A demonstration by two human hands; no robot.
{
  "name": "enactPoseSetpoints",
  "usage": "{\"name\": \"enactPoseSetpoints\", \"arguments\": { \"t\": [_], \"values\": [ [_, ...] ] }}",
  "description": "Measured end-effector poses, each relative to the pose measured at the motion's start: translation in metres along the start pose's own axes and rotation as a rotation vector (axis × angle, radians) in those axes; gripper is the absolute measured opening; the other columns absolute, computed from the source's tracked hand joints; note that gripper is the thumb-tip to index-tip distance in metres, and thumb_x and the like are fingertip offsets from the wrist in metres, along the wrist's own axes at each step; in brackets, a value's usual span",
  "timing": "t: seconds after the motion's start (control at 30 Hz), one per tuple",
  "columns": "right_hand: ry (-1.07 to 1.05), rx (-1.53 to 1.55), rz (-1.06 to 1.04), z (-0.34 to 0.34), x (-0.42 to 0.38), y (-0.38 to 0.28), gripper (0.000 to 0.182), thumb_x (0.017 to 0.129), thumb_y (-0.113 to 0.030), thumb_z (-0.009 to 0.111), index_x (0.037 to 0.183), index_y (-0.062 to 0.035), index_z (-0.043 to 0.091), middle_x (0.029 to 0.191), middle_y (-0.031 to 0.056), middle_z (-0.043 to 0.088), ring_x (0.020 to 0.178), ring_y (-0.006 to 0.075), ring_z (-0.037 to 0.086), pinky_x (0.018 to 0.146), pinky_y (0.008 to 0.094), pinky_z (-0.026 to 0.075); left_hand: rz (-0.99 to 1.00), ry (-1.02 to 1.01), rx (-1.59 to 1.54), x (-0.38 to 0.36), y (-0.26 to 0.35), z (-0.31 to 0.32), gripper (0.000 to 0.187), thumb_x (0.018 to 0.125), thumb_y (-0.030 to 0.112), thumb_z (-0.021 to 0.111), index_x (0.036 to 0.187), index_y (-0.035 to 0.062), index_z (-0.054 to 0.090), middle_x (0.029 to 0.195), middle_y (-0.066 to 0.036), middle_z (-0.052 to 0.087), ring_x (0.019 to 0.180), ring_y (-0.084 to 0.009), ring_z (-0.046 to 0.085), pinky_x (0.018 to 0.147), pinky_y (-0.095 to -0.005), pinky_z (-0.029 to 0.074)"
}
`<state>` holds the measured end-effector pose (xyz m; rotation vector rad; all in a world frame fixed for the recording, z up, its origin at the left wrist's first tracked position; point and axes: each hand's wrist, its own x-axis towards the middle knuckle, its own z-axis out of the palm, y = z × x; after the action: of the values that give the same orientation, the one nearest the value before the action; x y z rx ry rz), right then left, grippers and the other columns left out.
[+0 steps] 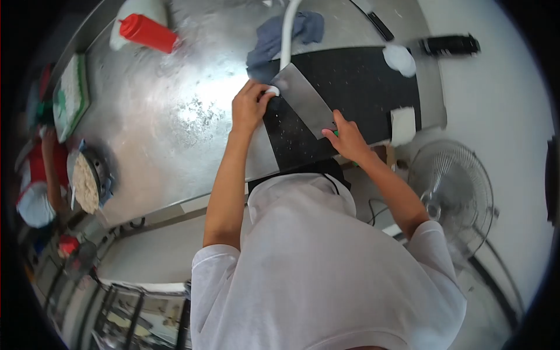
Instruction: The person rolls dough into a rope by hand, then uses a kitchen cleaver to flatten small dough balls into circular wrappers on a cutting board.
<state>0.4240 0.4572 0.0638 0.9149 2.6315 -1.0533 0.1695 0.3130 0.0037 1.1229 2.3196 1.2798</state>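
a broad, flat metal cleaver (304, 101) slants across the black board (359, 81) toward its far left corner, the right hand (348, 140) closed around the green handle (336, 133); the left hand (249, 106), nearer the smooth white roll (287, 35) stretching beyond that corner, pinches a small rounded white piece (273, 91) by the board's left edge, just beside the blade.

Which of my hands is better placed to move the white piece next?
Probably your left hand: it pinches the white piece beside the cleaver, while your right hand is occupied holding the cleaver.
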Motion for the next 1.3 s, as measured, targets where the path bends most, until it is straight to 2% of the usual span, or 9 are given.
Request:
{"name": "enactPoseSetpoints", "arguments": {
  "t": [0.13, 0.2, 0.3, 0.6, 0.73, 0.87, 0.93, 1.1, 1.3],
  "values": [
    [0.469, 0.247, 0.194, 0.055, -0.091, 0.002, 0.044, 0.097, -0.03, 0.072, 0.119, 0.0026, 0.053, 0.096, 0.03, 0.068, 0.1, 0.0566, 0.062, 0.078, 0.0522, 0.052, 0.227, -0.206, -0.015, -0.016, 0.052, -0.01, 0.015, 0.08, 0.015, 0.085, 0.089, 0.0062, 0.076, 0.087, -0.008, 0.07, 0.082, -0.0237, 0.068, 0.072, -0.0366, 0.055],
    [0.62, 0.414, 0.378, 0.079, -0.135, 0.008, 0.042, 0.097, -0.031, 0.073, 0.116, 0.0025, 0.057, 0.098, 0.0245, 0.071, 0.094, 0.0441, 0.069, 0.079, 0.0431, 0.053, 0.434, -0.538, 0.124, -0.023, 0.086, 0.017, 0.023, 0.076, 0.022, 0.089, 0.09, 0.0077, 0.077, 0.091, -0.008, 0.073, 0.089, -0.0265, 0.072, 0.077, -0.0386, 0.057],
    [0.74, 0.544, 0.662, 0.095, -0.184, 0.001, 0.041, 0.097, -0.027, 0.073, 0.121, 0.0017, 0.059, 0.099, 0.0185, 0.071, 0.088, 0.0305, 0.069, 0.079, 0.0392, 0.053, 0.111, -1.017, 0.482, -0.021, 0.092, 0.08, 0.034, 0.069, 0.029, 0.093, 0.092, 0.0092, 0.077, 0.098, -0.01, 0.076, 0.097, -0.03, 0.074, 0.083, -0.0414, 0.059],
    [0.986, 0.607, 0.797, 0.122, -0.204, -0.005, 0.041, 0.095, -0.029, 0.076, 0.116, 0.0024, 0.062, 0.085, 0.0126, 0.068, 0.059, 0.0171, 0.063, 0.056, 0.0325, 0.049, 0.35, -1.116, 0.799, 0.001, 0.134, 0.1, 0.051, 0.061, 0.022, 0.096, 0.106, 0.0099, 0.076, 0.106, -0.015, 0.076, 0.107, -0.0346, 0.074, 0.09, -0.0422, 0.06],
    [1.07, 0.985, 0.661, 0.064, -0.183, 0.011, 0.034, 0.1, -0.033, 0.07, 0.107, -0.0004, 0.06, 0.075, 0.0015, 0.059, 0.05, 0.0087, 0.05, 0.045, 0.0275, 0.04, -0.109, -1.523, -0.222, 0.025, 0.107, 0.142, 0.042, 0.069, 0.009, 0.08, 0.109, 0.0081, 0.07, 0.107, -0.012, 0.072, 0.106, -0.0324, 0.068, 0.091, -0.0381, 0.055],
    [1.24, 1.201, 0.417, 0.024, -0.163, 0.063, 0.033, 0.104, -0.033, 0.065, 0.099, -0.0012, 0.057, 0.074, 0.0029, 0.056, 0.048, 0.0086, 0.047, 0.043, 0.0265, 0.039, 0.5, -0.694, 0.255, -0.048, 0.132, 0.158, 0.078, 0.076, 0.037, 0.076, 0.147, 0.0139, 0.051, 0.156, -0.015, 0.042, 0.146, -0.0335, 0.035, 0.121, -0.0524, 0.025],
    [1.315, 1.179, 0.367, 0.029, -0.147, 0.103, 0.039, 0.101, -0.037, 0.069, 0.102, 0.0001, 0.06, 0.074, 0.0017, 0.056, 0.049, 0.0071, 0.047, 0.044, 0.0251, 0.038, 0.659, -0.816, 0.405, -0.055, 0.129, 0.149, 0.087, 0.076, 0.044, 0.073, 0.153, 0.0152, 0.044, 0.164, -0.016, 0.031, 0.153, -0.035, 0.025, 0.124, -0.0578, 0.014],
    [0.935, 0.664, 0.959, 0.037, -0.108, 0.174, 0.068, 0.098, -0.057, 0.063, 0.104, 0.01, 0.069, 0.097, 0.0353, 0.07, 0.098, 0.0506, 0.069, 0.089, 0.0502, 0.052, 0.687, -0.917, 0.415, -0.05, 0.119, 0.152, 0.097, 0.07, 0.057, 0.074, 0.151, 0.0122, 0.046, 0.167, -0.018, 0.029, 0.157, -0.0384, 0.024, 0.125, -0.0625, 0.008],
    [0.837, 0.477, 1.009, -0.006, -0.098, 0.208, 0.069, 0.097, -0.06, 0.063, 0.098, 0.0089, 0.068, 0.087, 0.0307, 0.07, 0.087, 0.0474, 0.068, 0.081, 0.0512, 0.051, 0.671, -0.861, 0.362, -0.052, 0.104, 0.145, 0.091, 0.065, 0.056, 0.074, 0.141, 0.0106, 0.055, 0.162, -0.019, 0.039, 0.151, -0.0377, 0.036, 0.123, -0.0621, 0.013]
  ]
}}
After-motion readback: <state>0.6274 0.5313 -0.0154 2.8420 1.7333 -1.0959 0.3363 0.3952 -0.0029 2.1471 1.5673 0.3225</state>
